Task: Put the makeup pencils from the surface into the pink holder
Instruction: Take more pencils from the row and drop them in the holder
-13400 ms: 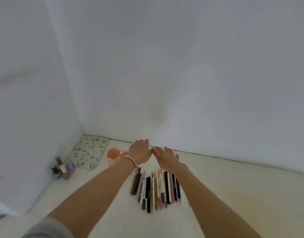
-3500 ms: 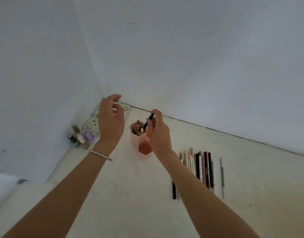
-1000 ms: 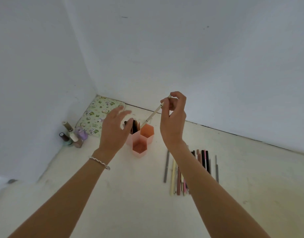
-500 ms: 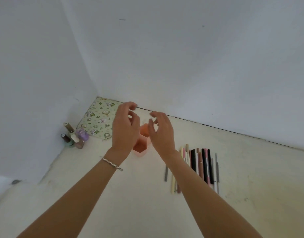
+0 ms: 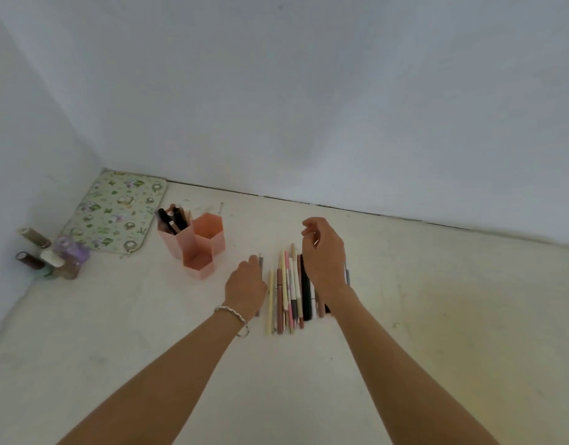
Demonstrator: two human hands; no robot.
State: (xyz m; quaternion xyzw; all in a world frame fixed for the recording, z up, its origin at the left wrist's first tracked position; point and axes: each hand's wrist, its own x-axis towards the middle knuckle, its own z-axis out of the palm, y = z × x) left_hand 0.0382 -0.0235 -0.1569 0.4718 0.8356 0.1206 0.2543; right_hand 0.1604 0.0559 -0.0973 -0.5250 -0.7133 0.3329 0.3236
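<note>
While hovering mid-bench, flank the makeup pencils [image 5: 291, 293], long axes front-to-back: left hand [image 5: 244, 285] curled at the loose grey pencil [image 5: 261, 260], right hand [image 5: 324, 258] curled above the row, grips unclear; pink holder [image 5: 209, 242] toward back-left corner, nearer left.

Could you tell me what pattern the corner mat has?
The mat is pale green with small cartoon motifs; head view.

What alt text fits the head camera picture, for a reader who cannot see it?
A left hand and a right hand are poised over a row of makeup pencils lying on a pale surface. Left of them stands a pink holder; its rear left cup holds several pencils.
</note>
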